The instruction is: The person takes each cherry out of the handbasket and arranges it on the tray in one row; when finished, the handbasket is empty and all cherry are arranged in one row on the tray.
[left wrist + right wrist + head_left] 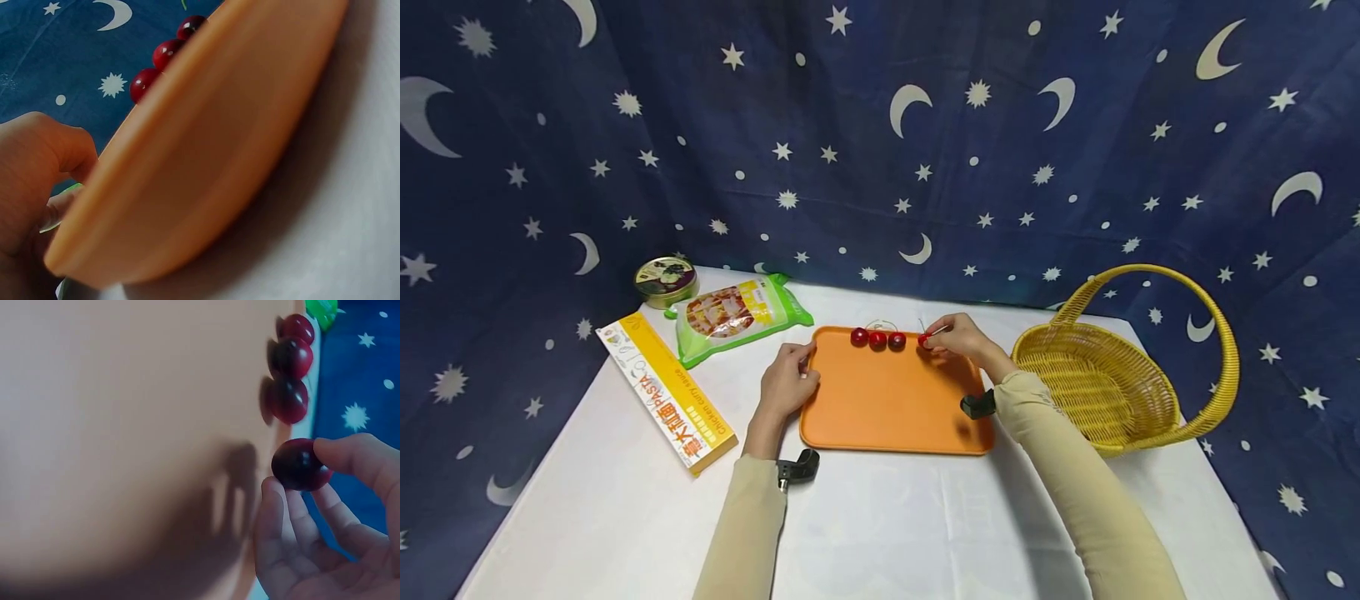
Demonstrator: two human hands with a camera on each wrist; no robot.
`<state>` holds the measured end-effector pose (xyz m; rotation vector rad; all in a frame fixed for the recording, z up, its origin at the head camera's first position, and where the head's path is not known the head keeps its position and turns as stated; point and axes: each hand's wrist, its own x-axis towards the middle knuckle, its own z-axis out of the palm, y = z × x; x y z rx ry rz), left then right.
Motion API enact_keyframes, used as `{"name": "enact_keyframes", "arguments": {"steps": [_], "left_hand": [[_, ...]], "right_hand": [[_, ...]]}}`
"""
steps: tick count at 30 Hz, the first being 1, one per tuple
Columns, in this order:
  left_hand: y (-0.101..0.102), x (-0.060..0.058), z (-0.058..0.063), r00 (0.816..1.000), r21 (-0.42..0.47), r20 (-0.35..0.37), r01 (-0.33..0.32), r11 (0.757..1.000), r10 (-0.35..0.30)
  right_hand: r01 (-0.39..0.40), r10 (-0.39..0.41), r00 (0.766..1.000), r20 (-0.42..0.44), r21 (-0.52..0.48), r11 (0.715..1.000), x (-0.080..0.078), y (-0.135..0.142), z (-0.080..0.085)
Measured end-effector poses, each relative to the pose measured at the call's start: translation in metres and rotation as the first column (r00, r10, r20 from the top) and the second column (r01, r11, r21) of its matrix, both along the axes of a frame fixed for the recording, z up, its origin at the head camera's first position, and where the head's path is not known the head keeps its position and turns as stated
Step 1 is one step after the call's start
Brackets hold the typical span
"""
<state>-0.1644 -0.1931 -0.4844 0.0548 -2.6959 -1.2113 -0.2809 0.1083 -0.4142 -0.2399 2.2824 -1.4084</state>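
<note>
An orange tray (891, 400) lies on the white cloth. My left hand (786, 383) grips its left rim; the left wrist view shows the fingers (78, 150) bent at the tray's edge, partly hidden behind it. Three dark red cherries (877, 340) sit side by side along the tray's far edge. Just right of that row, my right hand (961, 337) pinches another cherry (301, 464) between thumb and fingertips. In the right wrist view this cherry is close to the row but apart from it, over the rim.
A yellow wicker basket (1172, 417) with a tall handle stands right of the tray. To the left lie a pasta box (666, 392), a green-edged food bag (741, 317) and a round tin (666, 279). A dark blue star-and-moon curtain (850, 167) hangs behind the table.
</note>
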Motion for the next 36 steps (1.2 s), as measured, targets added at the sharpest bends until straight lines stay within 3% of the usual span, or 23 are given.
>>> {"name": "enact_keyframes", "arguments": {"steps": [11, 19, 26, 33, 36], "left_hand": [[0.004, 0.000, 0.000, 1.000, -0.006, -0.013, 0.011, 1.000, -0.011], [0.002, -0.001, 0.000, 1.000, -0.017, -0.012, 0.010, 1.000, -0.010], [0.001, 0.002, -0.001, 0.995, -0.014, -0.104, 0.001, 1.000, -0.002], [0.002, 0.003, 0.004, 1.000, -0.004, -0.003, 0.010, 1.000, -0.010], [0.000, 0.002, 0.003, 1.000, -0.011, 0.002, 0.012, 1.000, -0.012]], "right_hand": [[0.161, -0.163, 0.984, 0.078, 0.031, 0.986, 0.003, -0.017, -0.010], [0.165, -0.166, 0.983, 0.076, 0.023, 0.986, 0.003, -0.019, -0.011], [0.162, -0.163, 0.984, 0.066, 0.013, 0.987, 0.004, -0.015, -0.008], [0.119, -0.118, 0.993, -0.013, 0.081, 0.990, 0.010, 0.002, 0.010], [0.101, -0.099, 0.995, -0.025, 0.096, 0.990, 0.010, 0.013, 0.020]]}}
